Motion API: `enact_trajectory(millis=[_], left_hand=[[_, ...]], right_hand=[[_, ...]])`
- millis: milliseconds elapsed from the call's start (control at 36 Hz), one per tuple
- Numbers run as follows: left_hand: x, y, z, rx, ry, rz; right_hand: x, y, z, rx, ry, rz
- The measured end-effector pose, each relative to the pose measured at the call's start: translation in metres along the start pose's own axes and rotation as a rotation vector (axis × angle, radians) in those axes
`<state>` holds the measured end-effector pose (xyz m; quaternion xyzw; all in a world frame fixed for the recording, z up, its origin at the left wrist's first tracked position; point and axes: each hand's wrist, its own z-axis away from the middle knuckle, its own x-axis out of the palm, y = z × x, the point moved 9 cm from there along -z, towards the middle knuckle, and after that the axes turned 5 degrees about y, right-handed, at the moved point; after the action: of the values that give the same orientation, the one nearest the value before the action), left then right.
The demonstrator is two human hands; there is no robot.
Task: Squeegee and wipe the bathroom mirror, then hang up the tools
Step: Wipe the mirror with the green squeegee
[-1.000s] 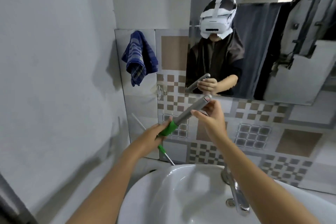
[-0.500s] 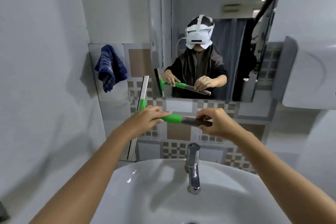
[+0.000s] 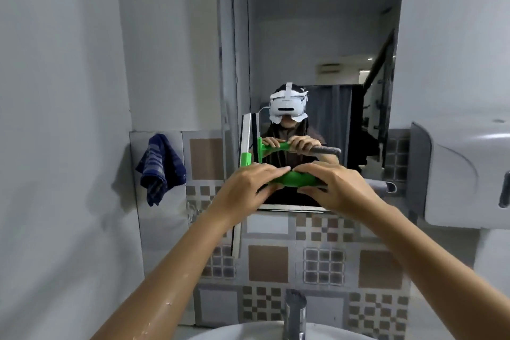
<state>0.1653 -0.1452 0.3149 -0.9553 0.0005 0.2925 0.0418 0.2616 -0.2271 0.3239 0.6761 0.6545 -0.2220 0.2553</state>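
Observation:
I hold a squeegee (image 3: 295,178) with a green neck and grey handle level in front of the mirror's bottom edge. My left hand (image 3: 248,185) grips the green part near the head. My right hand (image 3: 335,188) grips it just to the right, where the green meets the grey handle. The upright white blade (image 3: 245,141) stands against the lower left of the tall mirror (image 3: 317,36). A blue checked cloth (image 3: 161,167) hangs on the tiled wall to the left. The mirror shows a person with a white headset holding the same tool.
A white basin (image 3: 248,332) with a chrome tap (image 3: 295,315) lies below my arms. A white dispenser (image 3: 466,174) juts from the wall at the right. A small hook (image 3: 193,210) sits on the tile under the cloth. Plain wall closes in on the left.
The squeegee has swung from slanting to level and risen to the mirror's lower edge, blade upright on the left. My right hand slid inward along the handle toward my left hand.

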Motion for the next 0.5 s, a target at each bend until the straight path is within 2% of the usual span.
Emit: enact_trajectory(millis=[111,222,389,500], left_hand=[[-0.017,-0.017,-0.034,0.042,0.07,-0.102],[-0.039,-0.055,-0.065,-0.011,0.186,-0.196],[-0.081,-0.123,-0.075,-0.338,0.549,-0.064],[-0.043,-0.156,-0.073,-0.466,0.443,0.016]], right_hand=[[-0.03,0.001,-0.046,-0.086,0.031,0.11],[-0.058,0.01,-0.091,-0.111,0.074,0.168],[-0.092,0.038,-0.164,-0.053,0.069,0.216],[-0.106,0.042,-0.209,-0.079,0.115,0.294]])
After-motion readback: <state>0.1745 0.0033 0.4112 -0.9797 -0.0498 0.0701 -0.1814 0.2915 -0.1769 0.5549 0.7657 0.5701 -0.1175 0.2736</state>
